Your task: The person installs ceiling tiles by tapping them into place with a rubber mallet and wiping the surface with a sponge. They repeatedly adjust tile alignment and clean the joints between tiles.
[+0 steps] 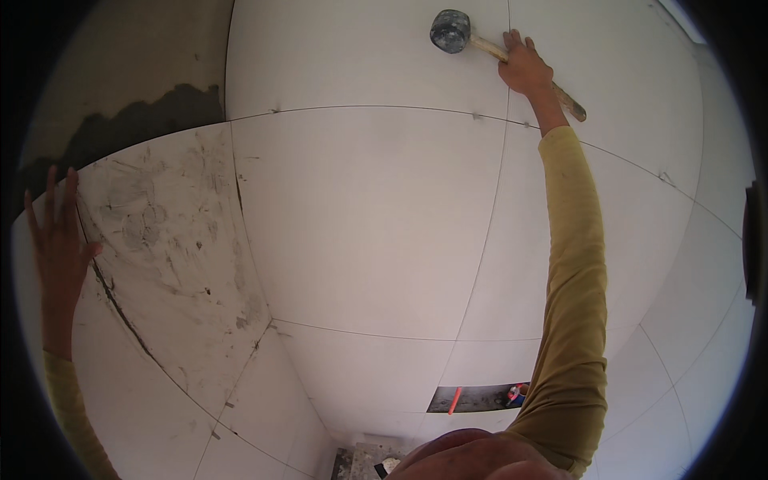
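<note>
One mallet (450, 32) in right hand (528, 70), left hand (60, 232) seemingly touching smeared tile (164, 212)

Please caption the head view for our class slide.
Left hand spread against pale tiles, right hand over the wooden handle of a mallet.

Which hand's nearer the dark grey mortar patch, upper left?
Left. The left hand has its fingertips by the lower end of the mortar patch; the right hand is far to its right, at the mallet handle.
</note>
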A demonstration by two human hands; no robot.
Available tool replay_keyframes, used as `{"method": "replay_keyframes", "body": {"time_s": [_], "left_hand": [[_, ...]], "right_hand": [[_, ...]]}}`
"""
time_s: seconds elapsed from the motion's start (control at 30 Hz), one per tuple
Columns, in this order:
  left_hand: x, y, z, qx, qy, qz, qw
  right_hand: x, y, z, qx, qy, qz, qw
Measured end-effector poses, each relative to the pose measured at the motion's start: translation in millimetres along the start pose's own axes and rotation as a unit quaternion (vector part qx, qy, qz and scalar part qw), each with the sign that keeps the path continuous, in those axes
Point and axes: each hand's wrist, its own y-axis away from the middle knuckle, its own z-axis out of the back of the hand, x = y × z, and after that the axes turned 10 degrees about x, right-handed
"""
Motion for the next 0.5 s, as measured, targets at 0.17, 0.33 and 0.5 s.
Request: {"method": "replay_keyframes", "body": {"time_s": [0.17, 0.33, 0.5], "left_hand": [[-6.9, 1.1, 1.2, 0.007, 0.004, 0.020, 1.000], [-1.9, 0.2, -3.8, -0.019, 0.017, -0.005, 1.000], [-7.0, 0.6, 7.7, 0.014, -0.012, 0.008, 1.000]], "right_hand": [[20.3, -0.1, 0.5, -0.001, 0.008, 0.001, 1.000], [15.5, 6.9, 5.6, 0.003, -0.001, 0.015, 1.000], [14.8, 4.5, 2.2, 0.001, 0.006, 0.013, 1.000]]}}
